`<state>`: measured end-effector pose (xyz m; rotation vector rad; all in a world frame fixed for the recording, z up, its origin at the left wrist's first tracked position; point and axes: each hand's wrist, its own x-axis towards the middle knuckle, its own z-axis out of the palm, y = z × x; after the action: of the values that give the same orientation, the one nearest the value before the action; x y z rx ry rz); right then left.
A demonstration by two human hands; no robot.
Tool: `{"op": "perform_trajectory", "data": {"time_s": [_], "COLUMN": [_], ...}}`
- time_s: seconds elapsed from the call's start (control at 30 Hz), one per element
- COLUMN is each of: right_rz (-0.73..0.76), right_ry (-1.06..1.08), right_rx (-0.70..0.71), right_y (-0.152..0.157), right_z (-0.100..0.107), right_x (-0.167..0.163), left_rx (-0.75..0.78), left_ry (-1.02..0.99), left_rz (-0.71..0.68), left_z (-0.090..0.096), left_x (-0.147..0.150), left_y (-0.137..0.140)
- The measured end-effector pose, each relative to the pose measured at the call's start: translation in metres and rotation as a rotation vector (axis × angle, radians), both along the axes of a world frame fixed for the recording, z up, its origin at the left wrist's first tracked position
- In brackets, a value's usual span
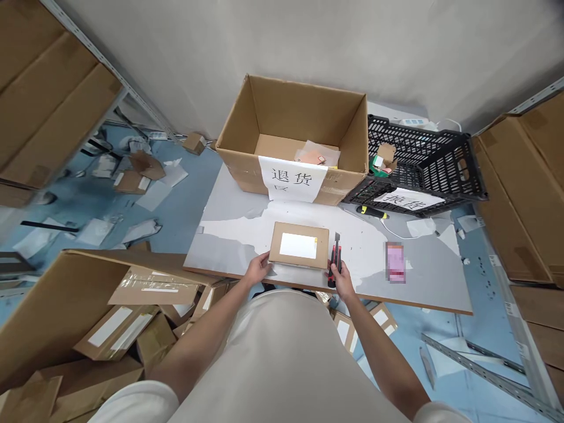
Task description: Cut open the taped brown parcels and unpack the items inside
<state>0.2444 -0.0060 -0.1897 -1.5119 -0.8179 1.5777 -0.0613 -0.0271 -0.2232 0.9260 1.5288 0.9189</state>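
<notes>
Near the bottom centre of the frame, a small flat cardboard parcel with a white label lies on the grey table, close to its near edge. Left hand rests at the parcel's lower-left corner, fingers touching it, loosely curled rather than clamped. Right hand is closed around a red-and-black utility knife, which points up the frame just beside the parcel's right edge. Above the parcel stands a large open carton with a paper sign; a black plastic crate sits to its right.
</notes>
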Motion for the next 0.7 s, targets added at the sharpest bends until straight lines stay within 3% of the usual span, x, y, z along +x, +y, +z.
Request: {"op": "perform_trajectory", "data": {"time_s": [0.1, 0.27, 0.47, 0.6, 0.7], "right_rz": [-0.025, -0.011, 0.103, 0.141, 0.187], "right_ry": [-0.007, -0.040, -0.386, -0.523, -0.738], "right_rx": [0.022, 0.175, 0.251, 0.255, 0.297], "right_y": [0.000, 0.021, 0.037, 0.035, 0.038], "right_z": [0.005, 0.028, 0.034, 0.034, 0.053], "right_x": [-0.003, -0.005, -0.011, -0.010, -0.013], "left_rx": [0.012, 0.077, 0.128, 0.391, 0.652], "left_ry": [-0.044, 0.268, 0.528, 0.721, 0.789], "left_rz": [0.018, 0.089, 0.004, -0.007, -0.190], "left_z": [0.012, 0.045, 0.061, 0.056, 0.051], "left_x": [0.006, 0.004, 0.011, 0.024, 0.033], "left_y": [-0.001, 0.019, 0.037, 0.025, 0.019]}}
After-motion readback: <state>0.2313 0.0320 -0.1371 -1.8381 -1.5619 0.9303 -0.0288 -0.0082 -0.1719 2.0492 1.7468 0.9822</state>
